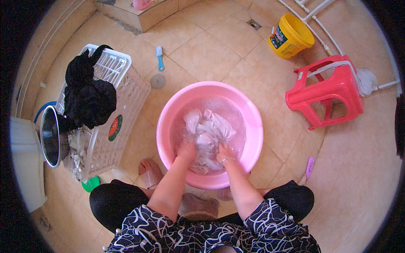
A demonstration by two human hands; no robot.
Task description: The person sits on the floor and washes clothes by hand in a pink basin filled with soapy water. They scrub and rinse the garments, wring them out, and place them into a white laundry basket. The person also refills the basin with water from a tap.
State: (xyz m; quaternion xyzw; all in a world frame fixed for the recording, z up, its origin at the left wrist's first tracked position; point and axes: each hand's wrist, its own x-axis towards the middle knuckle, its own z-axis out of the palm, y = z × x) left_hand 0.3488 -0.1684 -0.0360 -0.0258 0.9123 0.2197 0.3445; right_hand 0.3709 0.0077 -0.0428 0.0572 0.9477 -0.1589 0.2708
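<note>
A round pink basin [251,114] holds sudsy water and a bunched, soaked pale cloth [206,128]. My left hand [186,149] is in the water at the cloth's left side, closed on its edge, with the fingertips under the surface. On the other side my right hand [225,152], with a bracelet at the wrist, grips the cloth's right side; its fingers are partly sunk among the folds.
At left, dark clothes [90,97] hang over a white plastic basket [116,143], beside a metal bowl [50,137]. A blue brush [160,59] lies beyond the basin. A yellow bucket [291,37], red stool [325,95] and purple-handled brush [310,168] are at right.
</note>
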